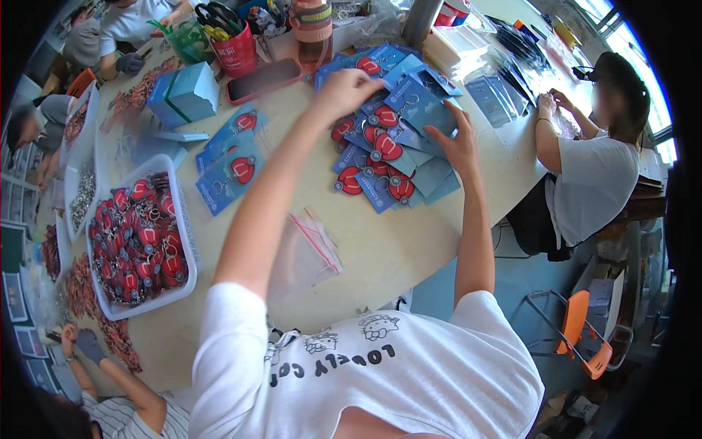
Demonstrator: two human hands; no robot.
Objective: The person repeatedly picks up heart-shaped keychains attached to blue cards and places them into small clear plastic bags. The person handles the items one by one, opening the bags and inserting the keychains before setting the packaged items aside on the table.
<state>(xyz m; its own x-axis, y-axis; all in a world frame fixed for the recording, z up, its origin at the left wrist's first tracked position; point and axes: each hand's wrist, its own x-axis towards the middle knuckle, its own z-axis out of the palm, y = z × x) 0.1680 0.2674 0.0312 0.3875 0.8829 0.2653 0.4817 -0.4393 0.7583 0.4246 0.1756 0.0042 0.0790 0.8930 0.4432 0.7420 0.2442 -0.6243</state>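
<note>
Before me on the table lies a loose pile of blue cards, many with red slipper-shaped keychains (388,146) on them. At the top of the pile is a blue card (420,110) with a metal ring on it. My right hand (459,143) holds this card at its right edge, thumb on the near side and fingers beyond. My left hand (347,93) is closed in a pinch just above the card's left corner. What its fingertips hold, if anything, is too small to make out. Left of the pile lie more carded keychains (229,175).
A white bin (191,252) full of red keychains stands at left. Clear plastic bags (307,249) lie near me. A blue box (183,93), phone (263,80), red cup (235,51) and bottle (313,36) stand at the back. Co-workers sit around; an orange chair (576,322) is at right.
</note>
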